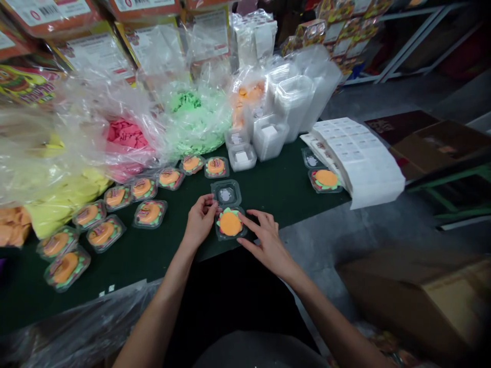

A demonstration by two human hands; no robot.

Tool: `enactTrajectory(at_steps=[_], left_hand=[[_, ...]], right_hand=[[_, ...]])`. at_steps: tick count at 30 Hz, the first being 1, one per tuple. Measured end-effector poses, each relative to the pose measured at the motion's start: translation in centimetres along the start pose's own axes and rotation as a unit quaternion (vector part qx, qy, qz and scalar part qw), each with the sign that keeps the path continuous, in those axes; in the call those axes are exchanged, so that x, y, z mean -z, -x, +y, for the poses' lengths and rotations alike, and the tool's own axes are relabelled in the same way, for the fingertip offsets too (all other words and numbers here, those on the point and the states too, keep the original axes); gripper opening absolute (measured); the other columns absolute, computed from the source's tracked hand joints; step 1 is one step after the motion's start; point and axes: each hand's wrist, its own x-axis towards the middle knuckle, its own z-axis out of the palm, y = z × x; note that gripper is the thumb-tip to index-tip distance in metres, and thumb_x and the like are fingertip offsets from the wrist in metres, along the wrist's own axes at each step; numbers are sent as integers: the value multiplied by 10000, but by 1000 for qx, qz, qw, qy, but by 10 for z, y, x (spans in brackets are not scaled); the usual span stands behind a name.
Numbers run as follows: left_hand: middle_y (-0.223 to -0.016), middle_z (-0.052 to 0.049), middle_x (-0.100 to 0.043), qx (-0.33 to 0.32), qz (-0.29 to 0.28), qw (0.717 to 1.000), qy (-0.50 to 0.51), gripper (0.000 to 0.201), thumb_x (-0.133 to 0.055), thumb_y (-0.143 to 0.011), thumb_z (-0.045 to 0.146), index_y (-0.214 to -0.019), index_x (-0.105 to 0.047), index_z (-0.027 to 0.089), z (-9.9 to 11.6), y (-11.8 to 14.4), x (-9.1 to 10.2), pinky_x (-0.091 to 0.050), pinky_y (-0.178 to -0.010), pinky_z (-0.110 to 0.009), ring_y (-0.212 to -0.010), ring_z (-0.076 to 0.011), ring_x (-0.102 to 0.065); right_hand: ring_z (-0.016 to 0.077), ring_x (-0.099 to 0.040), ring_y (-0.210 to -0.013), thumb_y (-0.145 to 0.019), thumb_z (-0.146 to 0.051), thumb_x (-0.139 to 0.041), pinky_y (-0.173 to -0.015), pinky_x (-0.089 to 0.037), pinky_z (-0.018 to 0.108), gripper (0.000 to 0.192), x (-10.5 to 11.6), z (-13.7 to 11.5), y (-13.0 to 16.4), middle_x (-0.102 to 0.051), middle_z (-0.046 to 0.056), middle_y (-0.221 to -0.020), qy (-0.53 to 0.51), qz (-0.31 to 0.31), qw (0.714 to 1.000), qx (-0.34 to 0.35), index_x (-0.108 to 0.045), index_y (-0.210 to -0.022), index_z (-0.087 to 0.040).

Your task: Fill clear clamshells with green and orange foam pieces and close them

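Note:
In front of me a hinged clear plastic container (220, 236) lies on the dark green table top. Its lid (226, 193) is folded back flat, with a white label in it. A toy burger (230, 223) with an orange bun and green and red edges sits in the base. My left hand (200, 221) pinches the container's left side near the hinge, thumb and finger together. At the right side, my right hand (265, 237) has its fingers apart, with fingertips touching the container's rim and the burger's edge.
Closed burger packs (149, 213) stand in rows at left. Behind are bags of yellow (65, 199), pink (126, 135) and green pieces (199, 122), then stacked empty containers (270, 135). Rightward lie another open burger container (325, 180) and label sheets (358, 153). Cardboard boxes (418, 296) stand lower right.

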Motion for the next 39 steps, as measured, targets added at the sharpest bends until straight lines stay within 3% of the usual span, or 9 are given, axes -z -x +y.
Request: enactTrajectory(at_steps=[6,10,14,17,21,25,30,33,39], left_hand=[[-980,-79,-702,1,11,1000,-15,357,-672,-860,415,-1088,-632,143,-1,5,-5,-576,-661,-257,-776,-163,-721],[-975,-73,-688,-15,31,996,-77,369,-654,-886,391,-1159,-605,148,4,1,2,-582,-662,-279,-749,-160,-701],[-1127,-115,-677,-116,91,963,-226,436,-670,-886,336,-1273,-583,155,16,-24,10,-547,-688,-272,-826,-163,-663],[-1109,-121,-697,-147,62,956,-247,419,-661,-889,309,-1266,-606,135,23,-48,7,-533,-725,-280,-867,-179,-663],[-946,-72,-736,-144,-3,968,-207,275,-628,-891,250,-1135,-696,143,28,-60,1,-536,-779,-284,-817,-175,-674],[-1038,-67,-733,-185,-1,967,-174,252,-584,-917,205,-1129,-717,178,36,-37,7,-544,-868,-294,-924,-185,-688],[-1014,-60,-662,-208,10,951,-228,270,-536,-972,191,-1177,-711,212,52,2,16,-552,-815,-282,-879,-166,-669],[-1132,-78,-660,-233,22,936,-262,231,-522,-991,183,-1131,-702,217,58,20,16,-562,-902,-316,-1022,-188,-674],[-1457,-109,-594,-325,-100,893,-295,278,-438,-1012,76,-1193,-597,213,49,60,14,-466,-1155,-452,-1401,-232,-529]], right_hand=[[365,-453,-1330,-900,-293,-716,-1035,-439,569,678,-6,-5,-4,-523,133,-1474,30,-14,999,2,-460,-1525,-355],[322,-469,-1338,-921,-309,-683,-1075,-436,558,779,1,0,2,-546,107,-1448,-50,13,999,-12,-303,-1598,-372],[287,-536,-1278,-972,-323,-597,-1082,-460,528,540,10,8,15,-609,94,-1341,-97,97,989,-54,-490,-1500,-357],[281,-551,-1266,-988,-325,-577,-1082,-467,506,415,6,9,21,-631,95,-1312,-95,113,987,-56,-599,-1402,-323],[315,-521,-1299,-955,-399,-648,-1102,-416,552,581,-14,5,16,-607,102,-1366,-52,101,993,-29,-480,-1508,-330],[344,-491,-1320,-931,-441,-688,-1101,-371,570,636,-30,4,11,-594,104,-1396,-1,109,994,-6,-463,-1519,-351],[342,-464,-1355,-967,-427,-636,-1098,-360,554,602,-35,5,13,-542,90,-1462,35,101,994,4,-433,-1533,-406],[356,-453,-1361,-977,-427,-620,-1092,-349,575,588,-35,6,12,-532,105,-1479,66,90,994,6,-434,-1535,-406],[384,-445,-1354,-967,-402,-638,-1074,-346,617,533,-32,3,8,-534,137,-1482,133,76,988,17,-515,-1485,-375]])
